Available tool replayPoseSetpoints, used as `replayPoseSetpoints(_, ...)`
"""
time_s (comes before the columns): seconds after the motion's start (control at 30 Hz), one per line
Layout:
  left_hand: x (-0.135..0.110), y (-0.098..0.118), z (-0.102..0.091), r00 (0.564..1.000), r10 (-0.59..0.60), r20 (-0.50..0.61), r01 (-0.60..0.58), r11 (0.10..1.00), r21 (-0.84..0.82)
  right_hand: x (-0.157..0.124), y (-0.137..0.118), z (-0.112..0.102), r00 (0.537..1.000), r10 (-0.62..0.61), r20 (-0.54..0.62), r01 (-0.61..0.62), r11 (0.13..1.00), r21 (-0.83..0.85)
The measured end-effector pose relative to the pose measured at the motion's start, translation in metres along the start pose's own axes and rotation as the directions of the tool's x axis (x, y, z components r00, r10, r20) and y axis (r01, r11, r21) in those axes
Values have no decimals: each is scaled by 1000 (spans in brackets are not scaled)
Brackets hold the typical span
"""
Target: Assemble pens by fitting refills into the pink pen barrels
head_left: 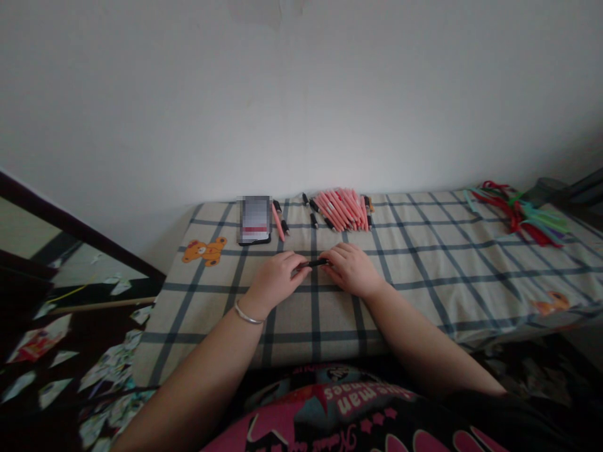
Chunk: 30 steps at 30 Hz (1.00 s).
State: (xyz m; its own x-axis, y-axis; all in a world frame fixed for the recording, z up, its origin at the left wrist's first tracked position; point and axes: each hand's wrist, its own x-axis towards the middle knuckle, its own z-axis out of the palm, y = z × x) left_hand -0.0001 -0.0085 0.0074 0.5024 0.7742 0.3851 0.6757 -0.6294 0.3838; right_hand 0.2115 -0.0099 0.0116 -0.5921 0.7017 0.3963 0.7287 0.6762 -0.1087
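Note:
My left hand (277, 278) and my right hand (351, 269) rest on a checked bed cover (424, 263), and both are closed on the ends of a thin dark pen (315, 264) held level between them. A silver bangle (247, 315) circles my left wrist. Beyond the hands lies a pile of several pink pens (342, 208) with a few dark pen parts (313, 213) beside it. One pink pen (278, 223) and a dark piece lie apart to the left.
A phone (255, 220) lies by the wall, left of the pens. Red and green strips (521, 213) are heaped at the far right. An orange bear print (204, 251) marks the cover's left part. Paper scraps (101, 370) litter the floor at left.

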Motion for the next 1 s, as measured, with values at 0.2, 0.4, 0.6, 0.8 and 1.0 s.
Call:
replayPoseSetpoints(0.2,0,-1,1,1000,31,-5,-31,1000,-6,0,3,0,1000,8,9,-9,999,34)
replayPoseSetpoints(0.4,1,-1,2,997,64,-33,-64,998,13,0,8,4,1000,29,9,-30,996,84)
replayPoseSetpoints(0.6,2,-2,2,997,72,-37,-70,996,53,1,9,5,999,27,39,-31,994,106)
replayPoseSetpoints(0.8,3,-3,1,995,90,-35,-86,993,85,2,9,4,997,5,74,-15,990,139)
replayPoseSetpoints(1.0,3,-3,0,994,97,-50,-92,990,107,3,9,4,997,-25,80,12,988,156)
